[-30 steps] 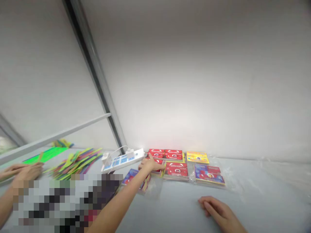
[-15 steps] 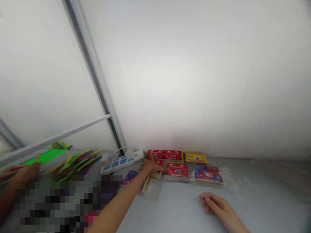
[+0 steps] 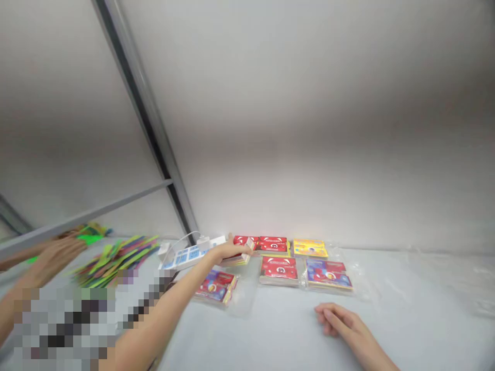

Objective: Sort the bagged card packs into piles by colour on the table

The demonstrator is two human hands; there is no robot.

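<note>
1. Surface (image 3: 286, 330), pale grey, flat and smooth, lies before a white wall.
2. Loose pile of long, flat, multicoloured strips (image 3: 116, 260) spreads on the left, near another person's hand (image 3: 58, 257).
3. White oblong plastic power strip with blue faces (image 3: 187, 256) lies right of the pile.
4. Right hand (image 3: 340, 322) is at near right, fingers curled together.
5. Left hand (image 3: 228, 251) reaches far, fingers pinching the pale-edged flat rectangular stack (image 3: 243, 259), tilted beside the power strip's right end.
6. Flat red rectangular packet (image 3: 279, 269) lies right of that stack.
</note>
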